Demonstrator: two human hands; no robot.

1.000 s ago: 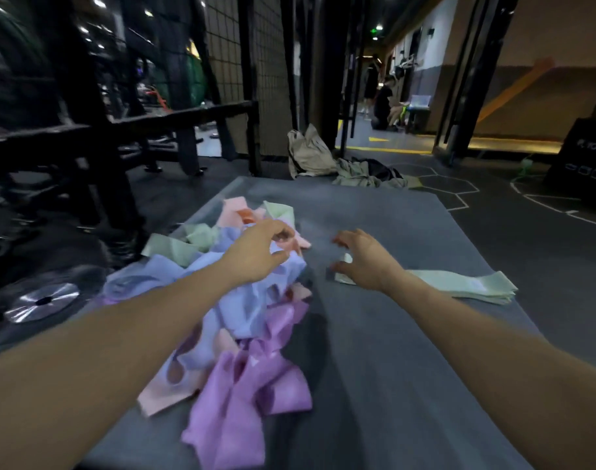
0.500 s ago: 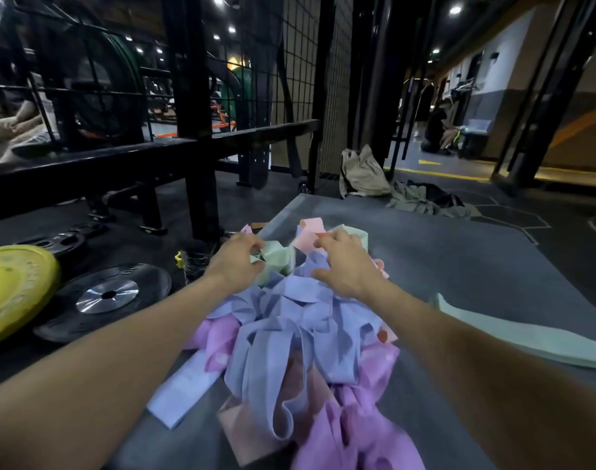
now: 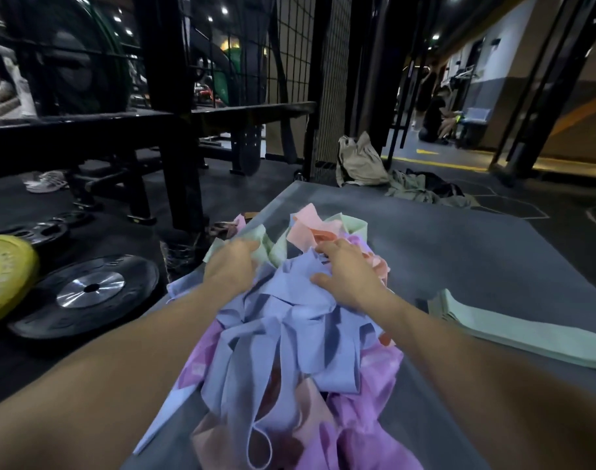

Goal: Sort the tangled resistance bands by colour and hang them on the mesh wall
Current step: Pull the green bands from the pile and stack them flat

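Head view: grey mat (image 3: 459, 266) under tangled bands (image 3: 290, 334), mesh wall (image 3: 334, 79) behind; grip unclear.

One second ago the right hand (image 3: 349, 278) lay on the folded green bands (image 3: 513, 330) off to the side. It has let go of them and moved over onto the tangled pile (image 3: 290, 334), where its fingers now spread across the blue bands (image 3: 290, 300). The left hand (image 3: 230, 268) was pinching the top of the pile near the middle. It has slid to the far left edge (where the light green band (image 3: 273, 251) pokes out) and curls its fingers there. The blue bands look more pulled up and bunched between both hands.
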